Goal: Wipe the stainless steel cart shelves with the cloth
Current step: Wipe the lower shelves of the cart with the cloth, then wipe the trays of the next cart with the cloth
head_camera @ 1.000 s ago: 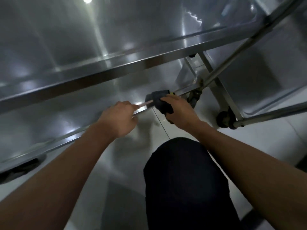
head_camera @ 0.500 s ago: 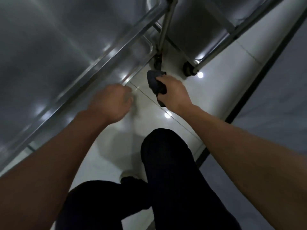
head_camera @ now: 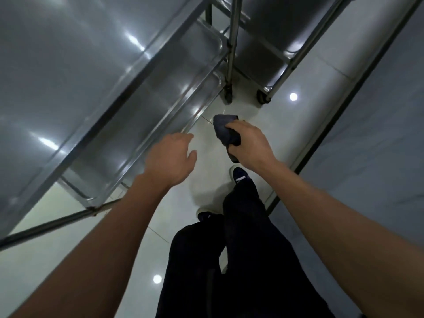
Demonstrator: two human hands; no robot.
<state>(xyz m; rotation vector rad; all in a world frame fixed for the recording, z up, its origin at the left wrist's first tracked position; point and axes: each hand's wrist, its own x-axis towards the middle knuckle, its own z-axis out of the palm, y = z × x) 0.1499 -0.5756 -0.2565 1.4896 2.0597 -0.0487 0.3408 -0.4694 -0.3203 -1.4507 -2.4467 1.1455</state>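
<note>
cart shelves [head_camera: 142, 92] left, open floor [head_camera: 263, 125] ahead

Dim, cool light from overhead; ceiling lamps glare off the glossy pale tiled floor [head_camera: 305, 72] & brushed steel cart shelves [head_camera: 68, 65]. Wide-angle bends edges, slight softness.

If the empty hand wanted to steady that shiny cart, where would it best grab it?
Probably the raised rim of the lower shelf, nearest the left hand. It runs as a long, narrow lip along the shelf's edge, so fingers can hook over it from above and from the floor side. The right hand grips the cloth.
</note>
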